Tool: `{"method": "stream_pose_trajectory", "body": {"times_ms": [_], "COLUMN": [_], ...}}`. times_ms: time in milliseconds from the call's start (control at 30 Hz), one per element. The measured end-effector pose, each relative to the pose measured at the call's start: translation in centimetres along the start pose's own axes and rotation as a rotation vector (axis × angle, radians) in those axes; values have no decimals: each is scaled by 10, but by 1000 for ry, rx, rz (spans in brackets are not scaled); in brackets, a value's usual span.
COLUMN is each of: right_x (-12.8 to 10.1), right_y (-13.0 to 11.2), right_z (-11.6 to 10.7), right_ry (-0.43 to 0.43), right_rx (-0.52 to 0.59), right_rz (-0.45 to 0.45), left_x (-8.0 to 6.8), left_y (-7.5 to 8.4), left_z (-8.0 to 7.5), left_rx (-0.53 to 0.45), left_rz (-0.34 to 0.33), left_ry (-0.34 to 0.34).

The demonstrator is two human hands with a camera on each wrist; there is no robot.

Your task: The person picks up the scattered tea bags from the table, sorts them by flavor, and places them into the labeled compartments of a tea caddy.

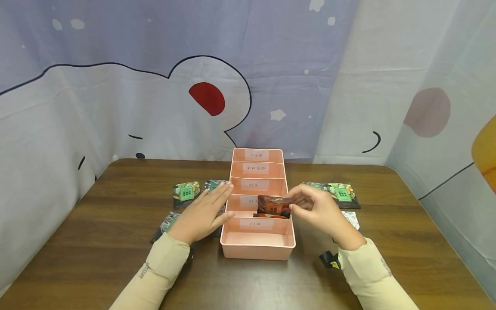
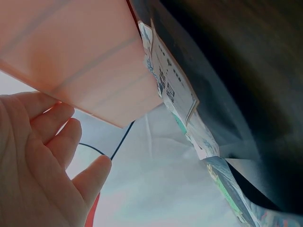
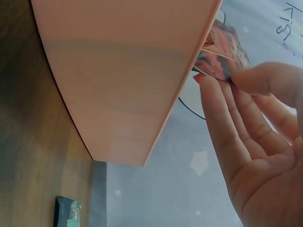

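A pink divided box (image 1: 257,252) stands in the middle of the table, with paper labels in its several compartments. My right hand (image 1: 318,211) pinches the right end of a dark red tea packet (image 1: 273,206) between thumb and fingers. The packet is over the second compartment from the front, and a bright red-orange edge shows beneath it. In the right wrist view the packet (image 3: 220,54) juts past the box's rim. My left hand (image 1: 203,213) lies with extended fingers at the box's left rim, holding nothing. The left wrist view shows its fingers (image 2: 66,142) by the rim.
Green-and-black packets (image 1: 187,193) lie left of the box, some partly hidden by my left hand. More packets (image 1: 342,194) lie at the right, with a small black packet (image 1: 330,259) near my right sleeve. A printed curtain (image 1: 290,86) hangs behind the wooden table (image 1: 128,189).
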State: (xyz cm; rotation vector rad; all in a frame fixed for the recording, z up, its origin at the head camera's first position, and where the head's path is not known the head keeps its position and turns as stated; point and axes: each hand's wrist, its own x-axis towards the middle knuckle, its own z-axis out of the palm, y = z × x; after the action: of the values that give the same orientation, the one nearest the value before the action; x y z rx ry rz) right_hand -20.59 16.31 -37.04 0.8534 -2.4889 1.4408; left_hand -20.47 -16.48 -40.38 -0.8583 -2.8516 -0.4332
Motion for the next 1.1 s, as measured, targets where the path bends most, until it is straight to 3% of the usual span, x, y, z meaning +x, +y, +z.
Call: {"method": "stream_pose_trajectory", "body": {"times_ms": [200,400,600,800,1100], "right_x": [-2,-3,-2,-1,4], "right_y": [-2,2,3,3,25], "right_z": [-2,-7,-13,-19,-30], "right_ry": [-90,-168,-189,-141,-20], "right_rx": [-82,-140,-169,-233,-233], "right_rz": [-58,-191,-254,-171,66], "left_x": [0,1,1,1,1], "left_y": [0,0,0,0,0], "left_z": [1,1,1,1,0], "left_rx": [-4,-7,-13,-16,-17], "left_rz": [1,3,2,-8,-12], "left_ry": [0,-2,2,-8,-10]}}
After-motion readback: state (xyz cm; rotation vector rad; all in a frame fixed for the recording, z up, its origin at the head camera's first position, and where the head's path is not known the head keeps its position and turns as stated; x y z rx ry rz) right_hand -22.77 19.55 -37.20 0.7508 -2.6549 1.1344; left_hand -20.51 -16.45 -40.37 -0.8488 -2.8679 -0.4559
